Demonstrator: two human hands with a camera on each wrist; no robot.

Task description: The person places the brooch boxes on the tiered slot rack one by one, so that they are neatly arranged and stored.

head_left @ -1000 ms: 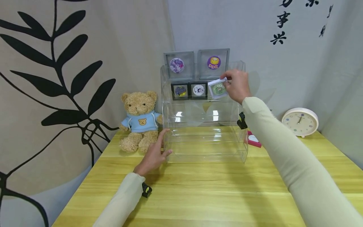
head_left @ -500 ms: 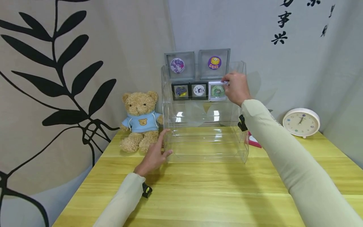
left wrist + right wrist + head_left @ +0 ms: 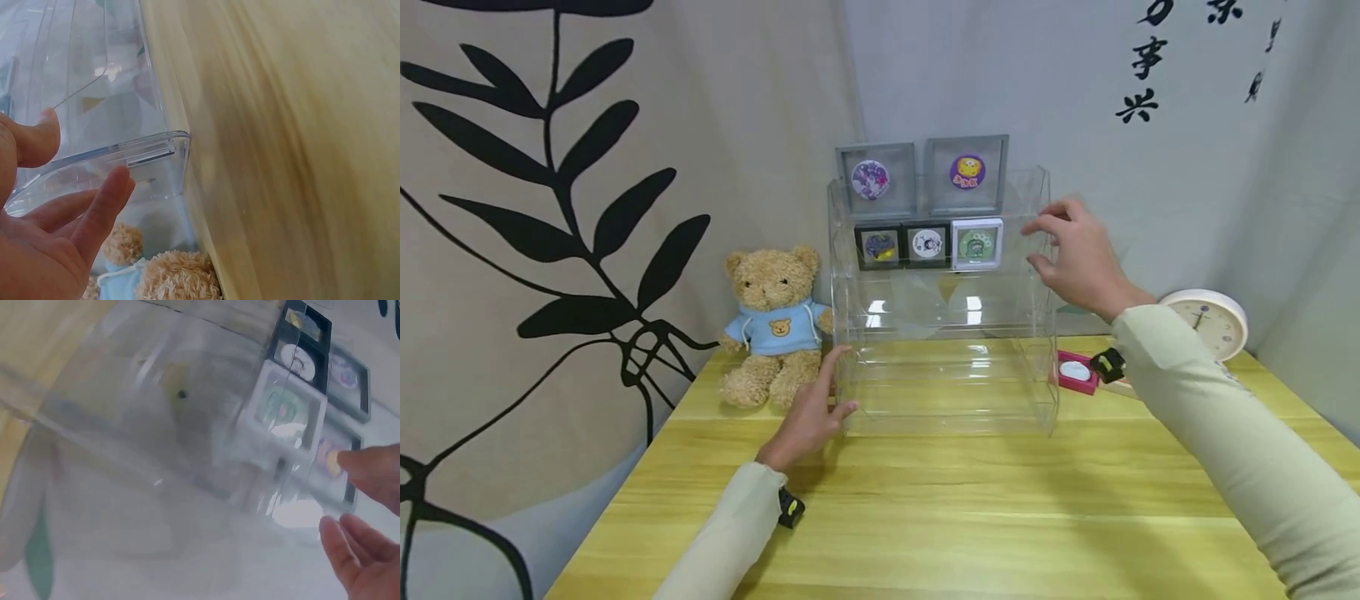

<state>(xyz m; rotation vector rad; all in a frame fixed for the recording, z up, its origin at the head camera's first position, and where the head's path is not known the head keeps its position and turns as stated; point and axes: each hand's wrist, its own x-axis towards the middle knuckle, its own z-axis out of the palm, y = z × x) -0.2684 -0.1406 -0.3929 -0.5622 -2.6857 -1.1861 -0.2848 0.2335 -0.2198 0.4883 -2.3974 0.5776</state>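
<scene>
A clear stepped display rack [image 3: 940, 417] stands on the wooden table. My left hand [image 3: 805, 421] is at its left side, with straight fingers along the outside and the thumb at the front; in the left wrist view, the thumb [image 3: 40, 140] and fingers [image 3: 103, 215] lie on either side of the clear panel's edge. My right hand [image 3: 1086, 258] hovers by the rack's right side, thumb and fingers parted, holding nothing. To its left a white-framed badge case [image 3: 977, 243] with a green badge stands upright on a tier, beside two black-framed badge cases [image 3: 927, 244].
Two larger grey frames [image 3: 876, 200] with round badges stand on the top tier. A teddy bear [image 3: 775, 329] in a blue hoodie sits left of the rack. On the right are a pink case [image 3: 1077, 372] and a round white clock [image 3: 1213, 321], partly behind the sleeve.
The tilted white-framed case was set straight beside the black ones, then my right hand let go and moved off to the right. My left hand stays at the rack's side.
</scene>
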